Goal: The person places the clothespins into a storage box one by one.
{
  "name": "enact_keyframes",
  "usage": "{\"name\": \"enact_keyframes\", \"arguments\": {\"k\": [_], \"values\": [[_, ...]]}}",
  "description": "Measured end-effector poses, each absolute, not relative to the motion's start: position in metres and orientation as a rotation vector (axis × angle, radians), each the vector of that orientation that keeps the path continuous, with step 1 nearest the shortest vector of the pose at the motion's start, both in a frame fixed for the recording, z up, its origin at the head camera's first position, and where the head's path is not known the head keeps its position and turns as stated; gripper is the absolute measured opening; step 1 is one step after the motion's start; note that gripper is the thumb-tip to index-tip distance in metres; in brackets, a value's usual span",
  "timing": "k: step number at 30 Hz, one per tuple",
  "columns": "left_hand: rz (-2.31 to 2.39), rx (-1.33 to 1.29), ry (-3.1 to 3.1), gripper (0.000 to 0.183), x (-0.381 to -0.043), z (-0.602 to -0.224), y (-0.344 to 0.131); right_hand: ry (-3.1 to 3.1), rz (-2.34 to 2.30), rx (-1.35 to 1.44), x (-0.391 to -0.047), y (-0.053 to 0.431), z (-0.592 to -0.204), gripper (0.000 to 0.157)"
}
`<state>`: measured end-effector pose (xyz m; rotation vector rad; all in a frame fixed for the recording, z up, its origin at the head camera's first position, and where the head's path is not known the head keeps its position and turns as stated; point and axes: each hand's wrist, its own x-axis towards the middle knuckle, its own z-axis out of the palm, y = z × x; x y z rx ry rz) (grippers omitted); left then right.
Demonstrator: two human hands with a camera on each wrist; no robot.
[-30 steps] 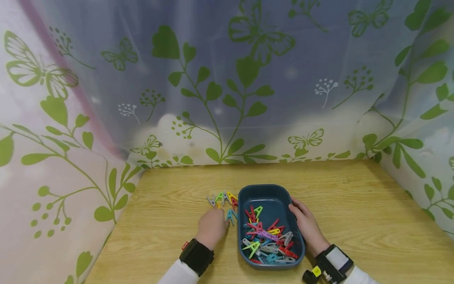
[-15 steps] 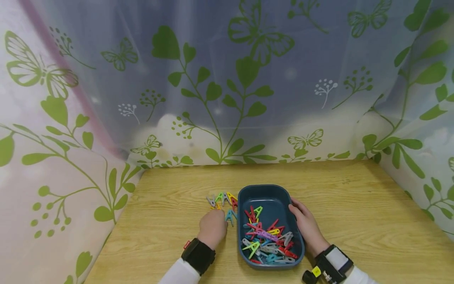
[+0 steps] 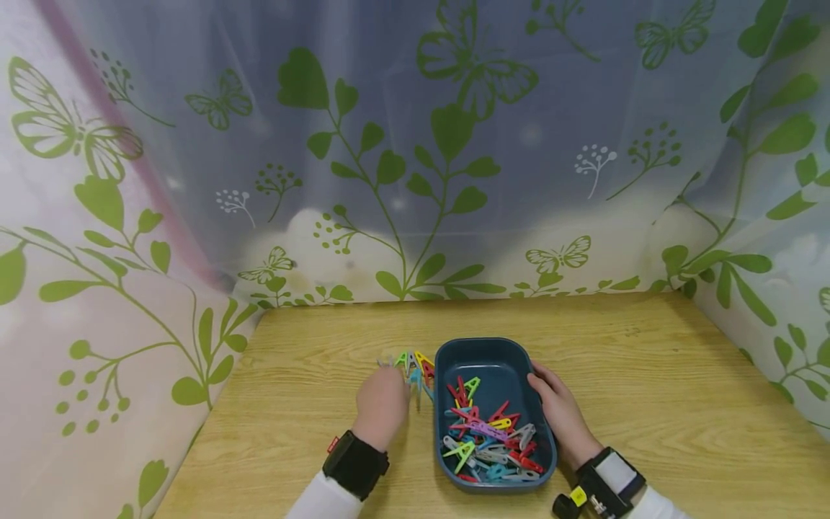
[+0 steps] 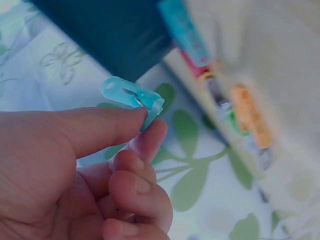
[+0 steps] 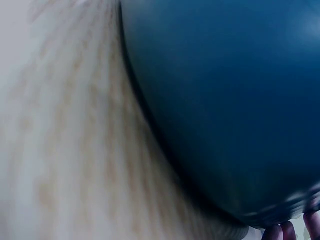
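My left hand (image 3: 382, 407) pinches a light blue clothespin (image 4: 127, 93) between thumb and index finger. In the head view that hand is over the table, just left of a dark blue plastic box (image 3: 496, 486). My right hand (image 3: 567, 414) holds the box by its right side, thumb at the rim; its other fingers (image 5: 287, 231) show beside the outer wall in the right wrist view. Inside the box lies a pile of mixed clothespins (image 3: 489, 429), mostly toward the near end. Beyond my left hand, more clothespins, including a yellow one (image 3: 424, 358) and a red one (image 3: 428, 370), lie loose on the table.
The wood-grain table (image 3: 661, 404) carries the box and loose clothespins. A printed curtain (image 3: 415, 166) with leaves and butterflies stands along the table's back edge and both sides.
My left hand has risen slightly and moved away from me, lifting the light blue clothespin from beside the box. The right hand and box have stayed still.
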<state>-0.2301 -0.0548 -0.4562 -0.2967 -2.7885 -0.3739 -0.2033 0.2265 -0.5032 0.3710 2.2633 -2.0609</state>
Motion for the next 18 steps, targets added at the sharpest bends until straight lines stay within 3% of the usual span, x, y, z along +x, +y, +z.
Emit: {"name": "enact_keyframes", "arguments": {"k": [9, 18], "values": [[-0.424, -0.401, -2.77, 0.018, -0.212, -0.431, -0.036, 2.191, -2.113, 0.363, -0.203, 0.226, -0.505, 0.064], [-0.356, -0.533, -2.819, 0.017, -0.193, -0.43, -0.014, 2.181, -2.128, 0.353, -0.202, 0.226, -0.505, 0.063]]}}
